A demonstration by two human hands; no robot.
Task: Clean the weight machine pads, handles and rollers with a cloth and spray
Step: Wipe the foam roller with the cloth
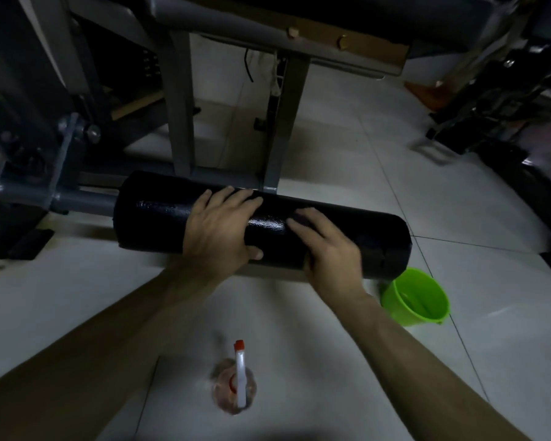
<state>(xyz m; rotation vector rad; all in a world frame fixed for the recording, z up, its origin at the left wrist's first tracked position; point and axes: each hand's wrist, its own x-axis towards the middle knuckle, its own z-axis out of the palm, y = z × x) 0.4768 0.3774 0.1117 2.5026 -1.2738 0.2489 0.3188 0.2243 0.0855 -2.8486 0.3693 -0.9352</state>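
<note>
Spray bottle (236, 381), hands (both) on roller (159, 218)

Spray bottle (236, 381) before the roller (159, 218), bucket (415, 299) at its right end.

Dim, low light throughout, with a dark shadow along the bottom edge. Underfoot, a floor (347, 128) of large pale glossy tiles with thin dark grout lines, catching faint reflections. Across the top, a grey metal frame (180, 90) with square upright legs standing on the tiles, carrying a brownish board (318, 33) fixed with two bolts. At far left, heavier grey steel brackets (67, 144) and a pivot bolt, deep in shade. At far right, a tangle of dark equipment (503, 90), too murky to identify. Behind it, an orange-brown patch (423, 90) at floor level.
</note>
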